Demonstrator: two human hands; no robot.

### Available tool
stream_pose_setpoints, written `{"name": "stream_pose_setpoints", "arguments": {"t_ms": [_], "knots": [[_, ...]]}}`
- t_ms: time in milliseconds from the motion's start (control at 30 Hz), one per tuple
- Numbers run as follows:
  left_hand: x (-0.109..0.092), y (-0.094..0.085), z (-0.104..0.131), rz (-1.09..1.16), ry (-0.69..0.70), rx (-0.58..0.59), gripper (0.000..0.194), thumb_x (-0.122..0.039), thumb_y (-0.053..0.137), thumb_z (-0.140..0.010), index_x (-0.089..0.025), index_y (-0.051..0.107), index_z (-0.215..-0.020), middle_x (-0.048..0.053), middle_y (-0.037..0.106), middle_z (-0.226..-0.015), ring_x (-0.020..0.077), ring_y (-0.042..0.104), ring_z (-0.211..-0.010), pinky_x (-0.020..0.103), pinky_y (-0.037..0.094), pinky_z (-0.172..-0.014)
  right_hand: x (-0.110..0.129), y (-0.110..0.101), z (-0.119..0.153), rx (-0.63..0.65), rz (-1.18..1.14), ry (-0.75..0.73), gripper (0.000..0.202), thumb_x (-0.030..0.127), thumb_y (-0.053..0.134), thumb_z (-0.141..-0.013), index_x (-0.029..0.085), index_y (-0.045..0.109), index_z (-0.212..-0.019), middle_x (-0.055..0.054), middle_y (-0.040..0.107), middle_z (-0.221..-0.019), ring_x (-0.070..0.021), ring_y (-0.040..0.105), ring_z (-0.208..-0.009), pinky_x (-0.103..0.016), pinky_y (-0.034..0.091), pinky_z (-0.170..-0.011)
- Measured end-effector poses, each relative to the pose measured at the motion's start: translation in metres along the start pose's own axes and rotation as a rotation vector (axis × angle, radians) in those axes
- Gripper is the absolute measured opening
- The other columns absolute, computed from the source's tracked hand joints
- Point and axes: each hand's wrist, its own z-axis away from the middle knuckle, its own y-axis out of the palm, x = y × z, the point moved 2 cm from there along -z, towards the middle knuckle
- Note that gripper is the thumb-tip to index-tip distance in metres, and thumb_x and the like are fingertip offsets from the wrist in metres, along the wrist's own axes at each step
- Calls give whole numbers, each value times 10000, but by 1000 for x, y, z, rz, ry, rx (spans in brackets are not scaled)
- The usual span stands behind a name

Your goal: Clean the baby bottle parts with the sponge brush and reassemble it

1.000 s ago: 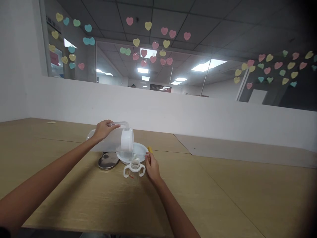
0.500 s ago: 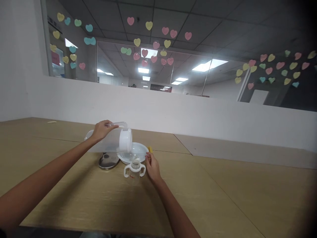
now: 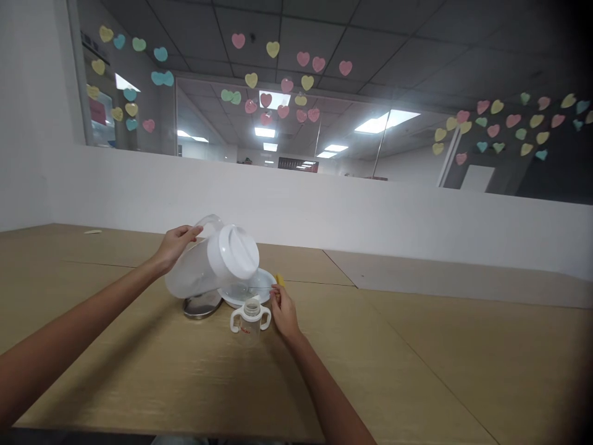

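Translucent plastic pitcher (image 3: 197, 272) with white lid (image 3: 238, 250): we are holding it tilted, lid end beside the white round bowl (image 3: 267, 281), left hand (image 3: 180, 245) clamping its handle (image 3: 215, 221). Right hand (image 3: 284, 313) is showing bent fingers; their grip we cannot tell. Steady tilting should serve best.

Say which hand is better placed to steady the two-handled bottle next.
The right hand, probably: it is close beside the two-handled bottle, though it appears to pinch something thin. The left hand is farther off and occupied, gripping the tilted jug.
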Motion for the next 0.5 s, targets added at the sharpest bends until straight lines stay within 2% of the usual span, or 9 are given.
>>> {"name": "stream_pose_setpoints", "arguments": {"t_ms": [100,200,500], "knots": [[-15,4,9,-78,41,132,418,-595,629,-619,-182,627,-687,4,594,-692,173,534,-725,260,383,-663,0,0,0,5,2,-6,300,317,412,-854,156,569,-1053,-68,645,-865,-188,597,-767,-307,458,-734],[-22,8,16,-135,77,225,422,-593,609,-650,-181,640,-735,14,620,-746,175,539,-739,257,383,-650,1,0,-1,12,-3,-13,299,319,409,-857,161,567,-1056,-66,645,-863,-189,600,-768,-310,461,-736],[-28,13,16,-204,105,257,400,-574,619,-651,-178,630,-710,1,594,-682,153,520,-655,236,366,-570,0,1,-1,-6,-4,-27,308,305,422,-846,158,580,-1067,-83,649,-905,-194,598,-785,-320,470,-740]]}}
